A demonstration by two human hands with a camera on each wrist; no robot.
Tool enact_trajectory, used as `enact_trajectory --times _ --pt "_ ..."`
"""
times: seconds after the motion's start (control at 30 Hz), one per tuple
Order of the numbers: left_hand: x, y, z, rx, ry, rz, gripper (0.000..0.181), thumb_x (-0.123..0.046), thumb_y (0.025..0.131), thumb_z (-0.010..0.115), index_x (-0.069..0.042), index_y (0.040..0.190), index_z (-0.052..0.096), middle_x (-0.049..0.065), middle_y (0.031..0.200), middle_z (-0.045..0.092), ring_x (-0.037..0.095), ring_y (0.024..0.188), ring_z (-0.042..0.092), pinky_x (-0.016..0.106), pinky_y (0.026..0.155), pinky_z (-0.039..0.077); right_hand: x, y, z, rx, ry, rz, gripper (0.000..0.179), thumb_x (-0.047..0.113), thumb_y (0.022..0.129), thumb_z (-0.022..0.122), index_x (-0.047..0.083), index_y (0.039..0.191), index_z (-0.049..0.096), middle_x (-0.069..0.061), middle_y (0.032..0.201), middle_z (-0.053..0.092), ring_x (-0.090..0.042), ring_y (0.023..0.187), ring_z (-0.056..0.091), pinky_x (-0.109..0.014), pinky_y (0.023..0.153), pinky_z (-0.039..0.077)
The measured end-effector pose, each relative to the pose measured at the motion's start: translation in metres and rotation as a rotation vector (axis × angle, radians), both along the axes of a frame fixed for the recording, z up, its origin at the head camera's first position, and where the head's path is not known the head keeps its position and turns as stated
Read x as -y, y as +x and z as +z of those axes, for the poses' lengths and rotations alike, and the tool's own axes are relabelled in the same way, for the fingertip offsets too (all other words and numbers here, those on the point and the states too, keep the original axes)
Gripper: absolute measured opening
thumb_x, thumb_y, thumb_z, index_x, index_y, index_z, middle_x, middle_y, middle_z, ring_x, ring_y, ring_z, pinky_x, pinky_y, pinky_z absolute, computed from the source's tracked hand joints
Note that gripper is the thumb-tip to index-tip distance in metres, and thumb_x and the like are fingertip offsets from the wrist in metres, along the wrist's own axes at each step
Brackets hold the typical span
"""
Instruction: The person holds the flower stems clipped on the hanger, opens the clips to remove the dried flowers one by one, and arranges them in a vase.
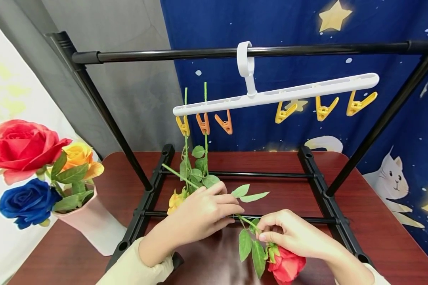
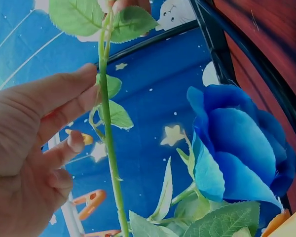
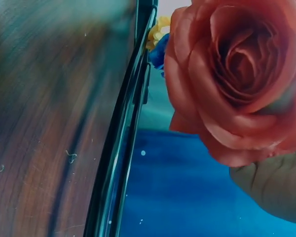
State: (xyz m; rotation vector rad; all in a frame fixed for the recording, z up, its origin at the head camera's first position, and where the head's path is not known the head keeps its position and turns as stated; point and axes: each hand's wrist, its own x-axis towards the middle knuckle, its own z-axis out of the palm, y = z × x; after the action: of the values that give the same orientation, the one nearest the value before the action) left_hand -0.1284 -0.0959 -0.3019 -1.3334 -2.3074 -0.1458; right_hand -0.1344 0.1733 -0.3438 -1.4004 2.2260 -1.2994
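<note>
My right hand (image 1: 289, 233) pinches the stem of a red rose (image 1: 287, 265) just below its bloom, which points toward me. In the right wrist view the bloom (image 3: 241, 74) covers most of that hand. The green stem (image 2: 111, 148) runs up and left from there, leaves along it. My left hand (image 1: 203, 209) is over the stem's middle; in the left wrist view its fingertips (image 2: 89, 74) come right up beside the stem, with the lower fingers loosely spread. Behind this hand, a yellow rose (image 1: 176, 201) hangs head down.
A white hanger (image 1: 214, 105) hangs on a black rack (image 1: 185, 54). Stems are clipped in a yellow clip (image 1: 183, 126) and an orange clip (image 1: 203, 124); other clips hold nothing. At left, a pink-white vase (image 1: 96, 229) bears red (image 1: 25, 146), yellow (image 1: 80, 158) and blue (image 1: 28, 202) roses.
</note>
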Motion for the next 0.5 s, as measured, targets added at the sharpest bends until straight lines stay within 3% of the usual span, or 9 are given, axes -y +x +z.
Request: enact_trajectory --times 0.23,0.5 --pt "0.0039 -0.0036 -0.0003 0.23 0.005 -0.086 0.008 -0.023 0.088 0.076 -0.019 0.095 0.077 -0.012 0.085 0.066 0.006 0.076 0.038 0.013 0.066 0.034 0.0029 -0.0008 0.0037 -0.008 0.019 0.018 0.008 0.014 0.097 0.063 0.017 0.093 0.069 0.003 0.077 0.063 0.005 0.072 0.052 -0.018 0.063 0.049" --pt "0.005 -0.001 0.0027 0.374 -0.05 -0.055 0.007 -0.023 0.091 0.072 -0.018 0.092 0.077 -0.012 0.082 0.067 0.003 0.075 0.041 0.011 0.067 0.037 0.0072 -0.0021 0.0046 -0.011 0.022 0.031 0.008 0.017 0.097 0.063 0.017 0.095 0.07 0.003 0.081 0.067 0.005 0.074 0.055 -0.019 0.066 0.051"
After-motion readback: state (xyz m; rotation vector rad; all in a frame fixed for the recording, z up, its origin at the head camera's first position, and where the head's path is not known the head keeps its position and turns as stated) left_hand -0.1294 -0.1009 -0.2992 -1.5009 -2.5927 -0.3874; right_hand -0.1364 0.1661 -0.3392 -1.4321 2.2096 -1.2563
